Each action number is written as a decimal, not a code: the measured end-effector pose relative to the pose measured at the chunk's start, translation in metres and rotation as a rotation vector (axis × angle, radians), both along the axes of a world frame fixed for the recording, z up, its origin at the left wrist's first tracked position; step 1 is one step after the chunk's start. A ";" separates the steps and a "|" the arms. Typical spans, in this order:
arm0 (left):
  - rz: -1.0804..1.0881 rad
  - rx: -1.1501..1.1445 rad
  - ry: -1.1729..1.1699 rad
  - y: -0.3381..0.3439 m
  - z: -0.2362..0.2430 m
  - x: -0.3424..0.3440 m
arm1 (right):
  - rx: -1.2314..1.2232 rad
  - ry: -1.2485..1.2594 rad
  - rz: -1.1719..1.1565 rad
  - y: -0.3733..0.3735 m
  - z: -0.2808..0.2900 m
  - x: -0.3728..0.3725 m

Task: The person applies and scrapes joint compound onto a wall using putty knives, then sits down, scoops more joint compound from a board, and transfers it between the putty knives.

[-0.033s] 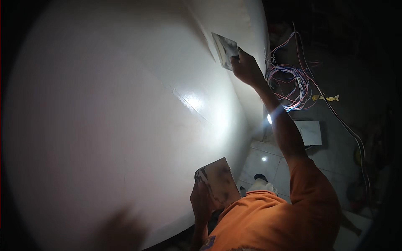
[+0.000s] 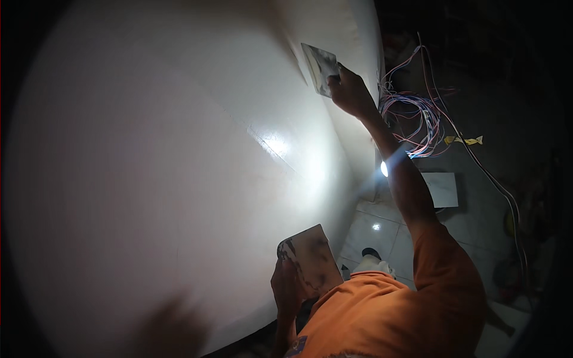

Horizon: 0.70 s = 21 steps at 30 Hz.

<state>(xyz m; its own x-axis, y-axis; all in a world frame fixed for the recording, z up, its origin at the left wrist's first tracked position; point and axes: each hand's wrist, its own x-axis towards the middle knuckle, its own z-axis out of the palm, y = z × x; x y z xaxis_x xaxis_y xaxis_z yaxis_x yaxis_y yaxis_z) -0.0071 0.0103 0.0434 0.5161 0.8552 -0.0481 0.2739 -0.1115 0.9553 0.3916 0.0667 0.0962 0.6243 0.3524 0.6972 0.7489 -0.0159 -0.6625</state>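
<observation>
My right hand [image 2: 352,95] reaches up and out, its fingers closed round a wide, flat putty knife [image 2: 319,67]. The metal blade is smeared with pale paste and is held close to the white wall [image 2: 149,155], near an inner corner; whether its edge touches cannot be made out. Lower down, close to my body, my left hand [image 2: 286,283] grips a rectangular flat plate [image 2: 313,259] by its left side. Dark blotches and pale smears cover that plate. A bright light patch lies on the wall between the two hands, across a thin diagonal seam line.
Beyond my right forearm, coiled electrical wires [image 2: 421,122] hang by the wall's edge, and a long cable [image 2: 477,161] runs down beside them. A yellow strip [image 2: 465,140] lies near the coil. A pale square panel [image 2: 440,190] rests above the tiled floor [image 2: 373,230].
My right hand and the putty knife have shifted slightly upward along the wall. My left hand and its plate stay where they were.
</observation>
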 end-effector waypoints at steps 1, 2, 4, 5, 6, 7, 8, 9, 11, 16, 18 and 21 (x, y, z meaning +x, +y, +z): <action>0.004 -0.001 -0.003 -0.001 0.001 -0.001 | -0.114 0.023 -0.017 0.003 0.010 0.003; 0.008 -0.001 -0.017 -0.002 0.003 -0.002 | -0.115 0.020 -0.013 0.004 0.015 0.002; 0.019 -0.003 -0.031 -0.003 0.005 -0.005 | -0.248 0.187 0.060 0.005 0.038 -0.010; 0.029 -0.003 -0.037 -0.002 0.004 -0.007 | -0.250 0.186 0.066 0.013 0.037 -0.013; 0.017 -0.007 -0.047 -0.004 0.004 -0.004 | -0.210 0.104 0.009 0.012 0.036 -0.008; 0.015 -0.008 -0.049 -0.002 0.002 -0.004 | -0.167 0.025 -0.033 0.019 0.032 -0.007; 0.012 -0.013 -0.052 -0.001 -0.001 -0.005 | -0.168 0.023 -0.037 0.024 0.027 -0.006; 0.015 -0.019 -0.054 0.000 -0.003 -0.006 | -0.136 -0.061 -0.095 0.031 0.023 -0.010; 0.010 0.011 -0.018 0.002 -0.003 -0.007 | -0.138 -0.152 -0.162 0.040 0.017 -0.014; -0.013 0.022 0.013 0.002 -0.007 -0.007 | -0.218 -0.173 -0.089 0.050 0.017 -0.031; 0.008 0.013 -0.034 0.001 -0.006 -0.006 | -0.300 -0.200 -0.105 0.050 0.015 -0.049; -0.010 0.006 -0.012 0.001 0.004 -0.004 | -0.266 -0.278 -0.043 0.037 -0.005 -0.074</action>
<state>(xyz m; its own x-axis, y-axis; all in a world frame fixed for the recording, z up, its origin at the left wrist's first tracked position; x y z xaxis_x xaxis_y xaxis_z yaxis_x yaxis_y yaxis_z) -0.0113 0.0116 0.0471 0.5250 0.8503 -0.0371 0.2615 -0.1197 0.9578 0.3177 0.1038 0.0908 0.4427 0.5212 0.7296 0.8942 -0.1956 -0.4028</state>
